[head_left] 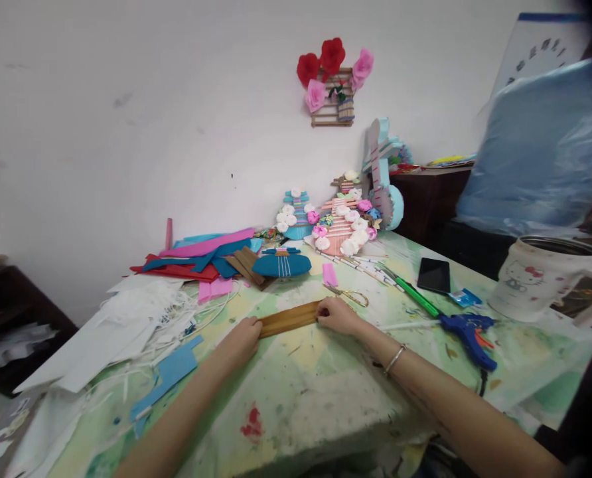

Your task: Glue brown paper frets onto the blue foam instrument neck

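Observation:
A strip of brown crepe paper stretches between my two hands, just over the table. My left hand is closed on its left end, and my right hand pinches the right end. Gold-handled scissors lie right behind my right hand. Beyond the strip rests a small blue paper-covered craft piece with white strings, beside folded brown paper. A pink paper scrap is close to the scissors.
A blue glue gun, a phone and a white mug stand at the right. White paper and cords and blue paper lie left. Flower-trimmed crafts lean against the wall, near coloured paper.

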{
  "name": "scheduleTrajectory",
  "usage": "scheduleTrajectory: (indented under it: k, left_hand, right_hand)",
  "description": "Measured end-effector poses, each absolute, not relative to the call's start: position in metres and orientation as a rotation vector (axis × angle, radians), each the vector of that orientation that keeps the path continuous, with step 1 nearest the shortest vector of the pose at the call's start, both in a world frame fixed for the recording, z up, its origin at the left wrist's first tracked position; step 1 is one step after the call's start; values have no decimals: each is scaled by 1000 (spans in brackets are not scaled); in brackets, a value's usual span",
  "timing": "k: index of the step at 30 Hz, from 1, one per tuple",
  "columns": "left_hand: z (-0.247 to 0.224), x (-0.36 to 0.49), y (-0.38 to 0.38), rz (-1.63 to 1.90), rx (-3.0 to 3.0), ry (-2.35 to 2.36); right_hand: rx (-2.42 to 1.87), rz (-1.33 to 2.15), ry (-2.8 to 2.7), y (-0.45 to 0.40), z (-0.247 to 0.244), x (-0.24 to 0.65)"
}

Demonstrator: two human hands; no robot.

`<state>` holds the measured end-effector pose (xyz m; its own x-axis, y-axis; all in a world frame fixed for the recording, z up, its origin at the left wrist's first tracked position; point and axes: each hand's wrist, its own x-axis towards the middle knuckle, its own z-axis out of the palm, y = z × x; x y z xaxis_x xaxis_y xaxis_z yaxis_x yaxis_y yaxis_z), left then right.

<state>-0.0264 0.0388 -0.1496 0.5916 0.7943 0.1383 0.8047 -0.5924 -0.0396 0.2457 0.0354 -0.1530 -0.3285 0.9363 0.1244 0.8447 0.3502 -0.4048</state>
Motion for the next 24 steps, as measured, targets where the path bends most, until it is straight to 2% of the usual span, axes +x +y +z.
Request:
scheduleTrajectory:
  k: [8, 15, 20, 24]
  left_hand:
    - [-128, 7, 52, -66, -2762, -1118]
    - [-144, 57, 55, -180, -2842, -878]
    - [-150, 46, 47, -168, -2893, -860]
    - [-150, 24, 40, -139, -2930, -926]
  right_hand:
    - [-1529, 199, -2112, -26, -144, 256]
    - [-1714, 8, -1823, -103, -172, 242]
    - [-1525, -118, -1782, -126, -190, 200]
    - [-1435, -14, -1743, -132, -191, 180]
